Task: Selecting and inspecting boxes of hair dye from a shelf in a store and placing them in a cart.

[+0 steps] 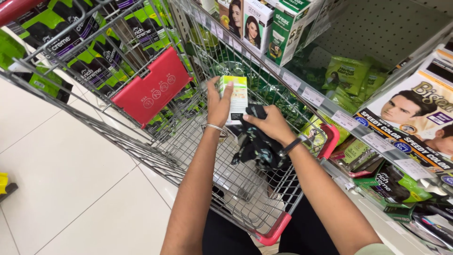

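The left hand (pixel 218 105) grips a small green-and-white box (pixel 237 98) above the wire cart (pixel 188 141), fingers (pixel 229 89) wrapped round its left edge. The right hand (pixel 271 123) pinches a dark cloth (pixel 257 144) just below the box. Green-and-black packs (pixel 89 66) fill the cart behind a red flap (pixel 152 87); white price tags (pixel 344 119) line the shelf edge.

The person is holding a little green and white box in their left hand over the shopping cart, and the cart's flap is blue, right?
Not quite: the head view shows the flap is red, not blue. The left hand does hold the green and white box over the shopping cart.
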